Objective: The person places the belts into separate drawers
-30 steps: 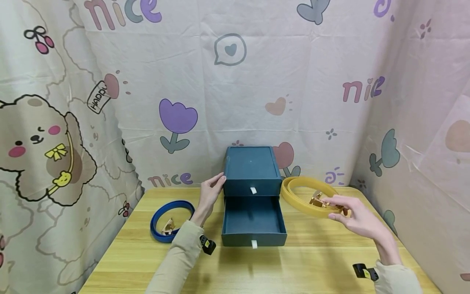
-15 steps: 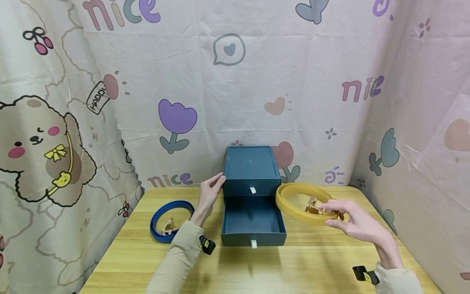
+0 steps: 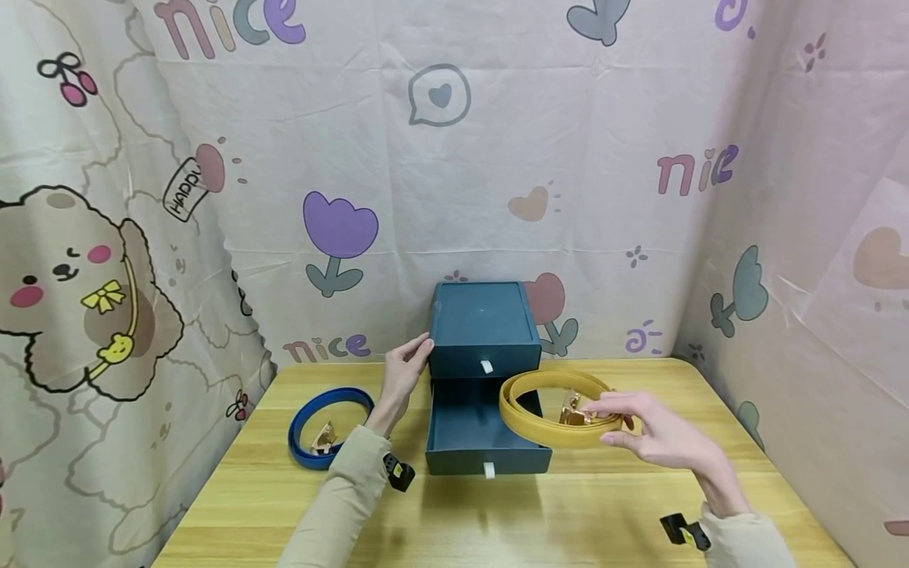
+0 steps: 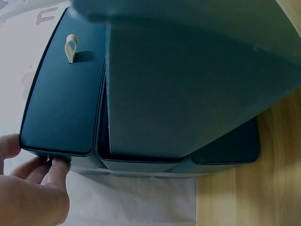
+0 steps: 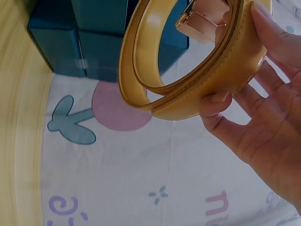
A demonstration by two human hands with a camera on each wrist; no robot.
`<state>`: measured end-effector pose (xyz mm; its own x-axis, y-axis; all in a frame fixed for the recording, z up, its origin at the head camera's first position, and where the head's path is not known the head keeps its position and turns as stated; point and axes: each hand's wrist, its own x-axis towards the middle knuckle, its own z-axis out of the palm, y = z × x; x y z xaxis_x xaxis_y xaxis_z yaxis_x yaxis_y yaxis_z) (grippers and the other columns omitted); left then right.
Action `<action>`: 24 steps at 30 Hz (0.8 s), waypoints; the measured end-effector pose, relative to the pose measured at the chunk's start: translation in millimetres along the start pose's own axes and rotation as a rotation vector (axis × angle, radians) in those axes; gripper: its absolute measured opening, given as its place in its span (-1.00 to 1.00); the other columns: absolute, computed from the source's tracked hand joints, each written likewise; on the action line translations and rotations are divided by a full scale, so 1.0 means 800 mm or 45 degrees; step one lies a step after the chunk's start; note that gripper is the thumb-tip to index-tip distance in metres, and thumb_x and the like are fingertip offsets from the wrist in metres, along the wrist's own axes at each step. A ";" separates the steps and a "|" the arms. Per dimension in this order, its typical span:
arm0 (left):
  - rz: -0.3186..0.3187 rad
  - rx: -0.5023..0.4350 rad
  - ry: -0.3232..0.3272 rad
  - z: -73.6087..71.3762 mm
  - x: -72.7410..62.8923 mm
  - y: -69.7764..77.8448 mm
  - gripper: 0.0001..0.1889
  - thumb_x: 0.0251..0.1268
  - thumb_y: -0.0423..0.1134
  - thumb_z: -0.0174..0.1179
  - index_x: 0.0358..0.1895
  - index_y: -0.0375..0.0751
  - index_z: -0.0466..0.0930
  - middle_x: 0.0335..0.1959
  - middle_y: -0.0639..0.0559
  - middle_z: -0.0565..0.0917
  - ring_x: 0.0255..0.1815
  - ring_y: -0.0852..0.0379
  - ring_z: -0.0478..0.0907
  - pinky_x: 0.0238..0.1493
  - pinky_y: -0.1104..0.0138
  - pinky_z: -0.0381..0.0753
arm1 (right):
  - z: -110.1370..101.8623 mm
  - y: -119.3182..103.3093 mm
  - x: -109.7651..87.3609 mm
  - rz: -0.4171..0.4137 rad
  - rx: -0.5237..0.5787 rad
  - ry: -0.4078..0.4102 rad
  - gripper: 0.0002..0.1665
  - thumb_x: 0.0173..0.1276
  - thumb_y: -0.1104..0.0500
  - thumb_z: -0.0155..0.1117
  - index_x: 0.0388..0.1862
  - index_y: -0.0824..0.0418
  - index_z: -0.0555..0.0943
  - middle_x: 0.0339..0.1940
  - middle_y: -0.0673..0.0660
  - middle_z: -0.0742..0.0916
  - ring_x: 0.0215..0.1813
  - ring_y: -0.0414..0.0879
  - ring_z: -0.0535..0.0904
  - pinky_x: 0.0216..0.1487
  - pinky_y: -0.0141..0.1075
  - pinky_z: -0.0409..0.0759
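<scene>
A dark teal drawer box [image 3: 484,315] stands at the back of the table, its middle drawer [image 3: 486,461] pulled out. My left hand [image 3: 405,375] grips the box's upper left side near the front; in the left wrist view, bent fingers [image 4: 59,172] touch its side. My right hand [image 3: 656,430] holds a coiled yellow belt [image 3: 547,430] by its right side, thumb below and fingers above. The belt has a gold buckle [image 3: 574,410] and hangs partly over the drawer's right side. A coiled blue belt [image 3: 301,422] with a gold buckle lies at the left, partly behind my left forearm.
The wooden table [image 3: 604,521] spreads in front of the box. Patterned cloth [image 3: 454,181] hangs behind and on both sides. White pull tabs stick out from the drawers, such as the top drawer's tab [image 4: 71,48]. A lower drawer [image 4: 230,143] is shut.
My right hand has moved left and slightly down with the yellow belt, from beside the box to over the right part of the drawer. My left hand has stayed on the box.
</scene>
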<state>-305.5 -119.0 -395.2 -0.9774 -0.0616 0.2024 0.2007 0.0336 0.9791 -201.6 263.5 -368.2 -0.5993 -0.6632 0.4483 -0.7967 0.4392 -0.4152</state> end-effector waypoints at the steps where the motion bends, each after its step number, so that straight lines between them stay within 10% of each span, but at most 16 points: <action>1: 0.000 0.002 0.003 0.000 0.000 0.000 -0.55 0.53 -0.21 0.12 0.37 -0.33 0.48 0.38 -0.30 0.51 0.44 -0.17 0.44 0.42 0.08 0.45 | 0.002 0.000 0.001 -0.002 0.009 -0.009 -0.62 0.30 0.32 0.38 0.11 0.20 0.68 -0.35 -0.16 0.62 -0.32 -0.46 0.38 -0.37 -0.49 0.43; 24: -0.003 0.027 0.024 0.002 0.001 -0.001 -0.56 0.53 -0.20 0.13 0.36 -0.29 0.50 0.36 -0.29 0.54 0.41 -0.13 0.48 0.42 0.06 0.47 | 0.046 -0.013 0.063 -0.135 0.022 -0.145 -0.63 0.36 0.25 0.33 0.14 0.25 0.67 -0.28 -0.01 0.70 -0.29 -0.40 0.41 -0.27 -0.44 0.50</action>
<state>-306.7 -117.6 -395.9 -0.9765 -0.0801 0.2003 0.1963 0.0548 0.9790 -220.9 202.8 -370.6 -0.4984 -0.7700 0.3983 -0.8529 0.3533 -0.3843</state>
